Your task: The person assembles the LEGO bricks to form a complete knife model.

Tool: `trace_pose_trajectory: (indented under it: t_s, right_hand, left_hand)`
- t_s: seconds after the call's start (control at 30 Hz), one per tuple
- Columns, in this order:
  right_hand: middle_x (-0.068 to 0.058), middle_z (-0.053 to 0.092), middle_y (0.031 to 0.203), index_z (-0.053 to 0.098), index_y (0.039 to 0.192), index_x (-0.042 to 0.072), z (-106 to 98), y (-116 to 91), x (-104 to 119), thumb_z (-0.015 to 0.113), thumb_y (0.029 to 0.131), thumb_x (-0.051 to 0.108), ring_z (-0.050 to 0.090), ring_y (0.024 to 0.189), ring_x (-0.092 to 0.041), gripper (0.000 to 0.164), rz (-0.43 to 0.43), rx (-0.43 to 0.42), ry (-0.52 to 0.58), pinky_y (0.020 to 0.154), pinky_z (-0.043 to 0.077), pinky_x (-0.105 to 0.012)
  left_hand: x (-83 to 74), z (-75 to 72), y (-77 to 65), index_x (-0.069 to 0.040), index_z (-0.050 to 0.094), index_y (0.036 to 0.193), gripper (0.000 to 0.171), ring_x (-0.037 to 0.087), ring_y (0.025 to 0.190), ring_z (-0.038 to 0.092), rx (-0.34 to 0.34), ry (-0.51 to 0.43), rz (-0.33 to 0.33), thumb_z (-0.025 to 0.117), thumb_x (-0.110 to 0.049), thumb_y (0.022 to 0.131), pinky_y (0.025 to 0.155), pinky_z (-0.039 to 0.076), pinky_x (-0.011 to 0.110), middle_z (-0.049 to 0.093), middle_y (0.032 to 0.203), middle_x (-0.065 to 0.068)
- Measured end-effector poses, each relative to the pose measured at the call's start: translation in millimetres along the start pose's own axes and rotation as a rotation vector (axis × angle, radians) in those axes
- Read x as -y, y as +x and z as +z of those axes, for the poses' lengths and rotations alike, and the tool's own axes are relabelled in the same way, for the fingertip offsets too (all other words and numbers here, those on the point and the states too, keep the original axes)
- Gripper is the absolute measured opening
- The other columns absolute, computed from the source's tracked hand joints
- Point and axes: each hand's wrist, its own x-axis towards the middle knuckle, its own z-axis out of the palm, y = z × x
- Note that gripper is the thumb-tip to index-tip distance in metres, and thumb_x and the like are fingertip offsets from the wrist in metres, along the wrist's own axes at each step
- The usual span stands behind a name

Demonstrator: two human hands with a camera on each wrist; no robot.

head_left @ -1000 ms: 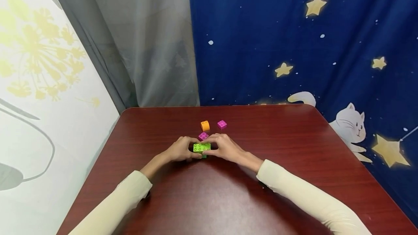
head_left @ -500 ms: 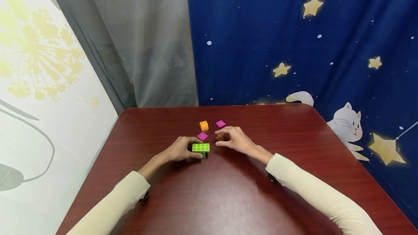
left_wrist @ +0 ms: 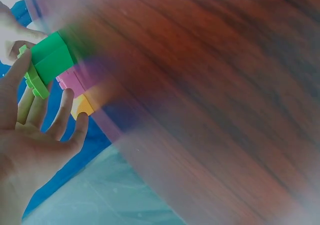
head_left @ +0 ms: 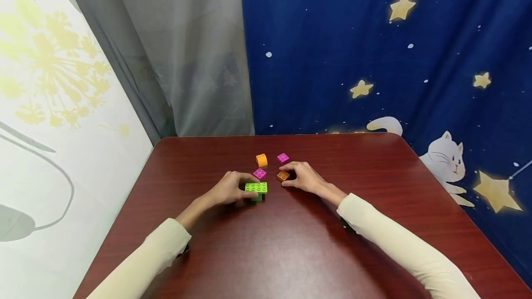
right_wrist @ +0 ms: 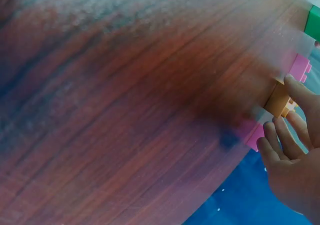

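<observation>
Currently, left grip (head_left: 226, 189) holds lime block (head_left: 257, 187); right grip (head_left: 306, 178) curls round brown block (head_left: 282, 176), best pinched squarely by opposite sides.

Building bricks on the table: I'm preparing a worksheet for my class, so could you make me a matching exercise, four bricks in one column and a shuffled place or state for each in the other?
Column one
1. lime-green building brick
2. dark green building brick
3. brown building brick
4. rounded orange building brick

Column two
A. closest of the four to the right hand
B. highest of the four in the head view
C. eight studs showing on top
D. directly beneath another brick

Pairs: 1-C, 2-D, 3-A, 4-B
</observation>
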Motion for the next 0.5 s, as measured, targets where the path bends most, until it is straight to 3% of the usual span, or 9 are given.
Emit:
trace_pose_trajectory:
  t_s: [0.5]
  right_hand:
    - [-0.012,0.072,0.122,0.074,0.124,0.008,2.3,0.7,-4.4,0.09,0.083,0.022,0.067,0.107,-0.022,0.046,0.006,0.017,0.004,0.096,0.055,-0.041]
  left_hand:
    - [9.1,-10.5,-7.0,-0.02,0.078,0.118,0.034,0.01,0.084,0.063,0.008,-0.018,-0.045,0.087,-0.028,0.087,0.074,0.052,0.025,0.074,0.101,-0.008]
